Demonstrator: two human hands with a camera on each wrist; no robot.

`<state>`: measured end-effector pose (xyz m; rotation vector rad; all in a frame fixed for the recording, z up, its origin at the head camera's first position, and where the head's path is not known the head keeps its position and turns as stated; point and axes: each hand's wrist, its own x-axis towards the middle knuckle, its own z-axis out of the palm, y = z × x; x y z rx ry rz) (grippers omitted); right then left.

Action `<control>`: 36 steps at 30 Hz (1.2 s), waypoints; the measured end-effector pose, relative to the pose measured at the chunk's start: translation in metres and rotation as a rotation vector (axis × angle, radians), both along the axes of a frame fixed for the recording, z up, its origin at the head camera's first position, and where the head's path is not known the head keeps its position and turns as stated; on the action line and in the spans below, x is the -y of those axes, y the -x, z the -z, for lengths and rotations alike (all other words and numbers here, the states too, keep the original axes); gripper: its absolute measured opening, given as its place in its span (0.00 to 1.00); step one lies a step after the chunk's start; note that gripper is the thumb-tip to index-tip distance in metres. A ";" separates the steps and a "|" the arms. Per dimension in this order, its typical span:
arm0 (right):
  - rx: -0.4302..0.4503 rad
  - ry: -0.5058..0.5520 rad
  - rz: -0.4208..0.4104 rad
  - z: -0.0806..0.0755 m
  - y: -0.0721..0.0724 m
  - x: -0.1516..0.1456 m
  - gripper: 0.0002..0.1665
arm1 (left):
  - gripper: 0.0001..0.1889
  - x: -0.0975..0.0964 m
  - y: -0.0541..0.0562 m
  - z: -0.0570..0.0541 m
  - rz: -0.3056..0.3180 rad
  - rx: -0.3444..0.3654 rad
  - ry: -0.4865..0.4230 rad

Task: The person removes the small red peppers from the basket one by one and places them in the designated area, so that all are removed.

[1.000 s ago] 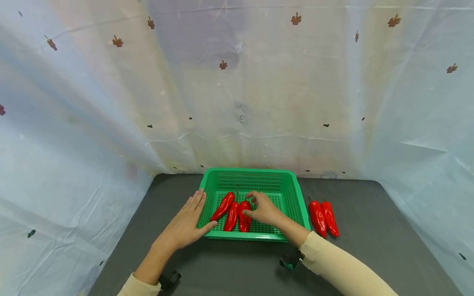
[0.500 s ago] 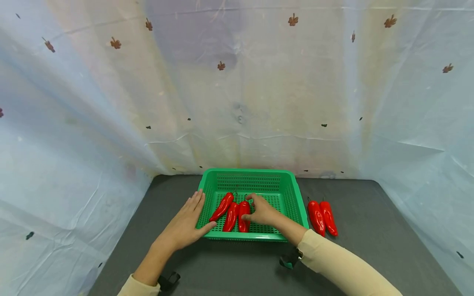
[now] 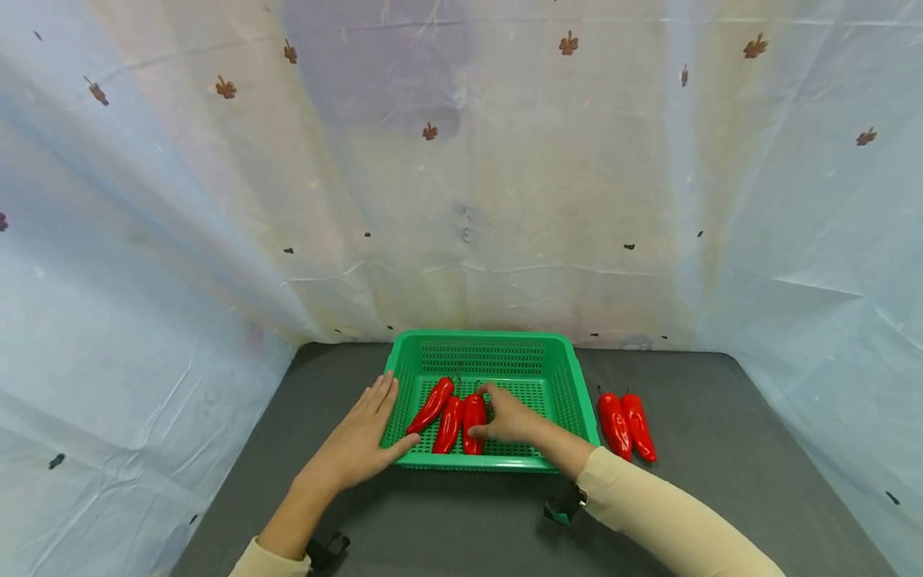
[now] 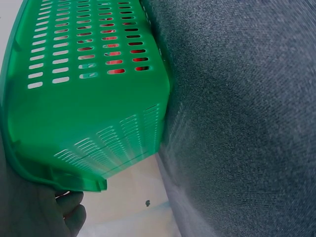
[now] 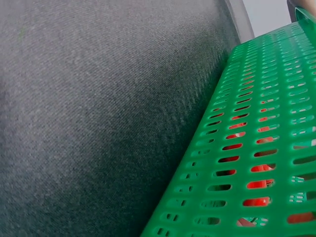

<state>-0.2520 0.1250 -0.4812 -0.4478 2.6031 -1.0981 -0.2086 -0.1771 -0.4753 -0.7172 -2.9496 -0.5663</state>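
Note:
Three red chili peppers lie in the green plastic basket (image 3: 497, 463) in the head view: a left one (image 3: 433, 403), a middle one (image 3: 449, 425) and a right one (image 3: 472, 421). My right hand (image 3: 508, 417) is over the right pepper, curled fingers by its stem end and thumb across its middle. The fingertips' contact is partly hidden. My left hand (image 3: 356, 441) lies with straight fingers along the basket's left rim, thumb spread over the front corner. In the left wrist view, that hand's fingertips (image 4: 71, 212) show past the rim. The right wrist view shows red through the basket's slots.
Two more red chili peppers (image 3: 623, 425) lie side by side on the dark grey table (image 3: 692, 401), right of the basket. A pale plastic sheet with leaf prints (image 3: 505, 200) hangs behind the table and along its sides.
My right hand has shifted slightly left and toward me over the right pepper, its thumb a little farther from the fingers. The peppers and my left hand stay in place.

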 end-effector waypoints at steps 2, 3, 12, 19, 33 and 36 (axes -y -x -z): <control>0.010 0.002 0.000 0.000 0.000 0.000 0.47 | 0.56 0.000 0.000 0.000 0.000 0.002 0.000; 0.013 0.003 0.000 0.000 0.000 0.001 0.48 | 0.56 0.000 0.000 0.001 0.001 0.001 -0.001; -0.002 -0.101 -0.003 0.000 0.001 0.003 0.55 | 0.55 0.000 0.001 0.001 0.003 -0.014 -0.001; -0.007 -0.079 -0.006 -0.001 0.000 0.002 0.52 | 0.55 0.000 0.000 0.001 0.002 -0.010 -0.008; 0.017 0.096 -0.049 -0.002 0.001 -0.001 0.55 | 0.55 0.001 -0.001 0.002 -0.001 -0.012 -0.013; 0.023 0.134 -0.037 -0.002 0.001 -0.002 0.55 | 0.54 0.000 -0.001 0.000 0.000 -0.010 -0.012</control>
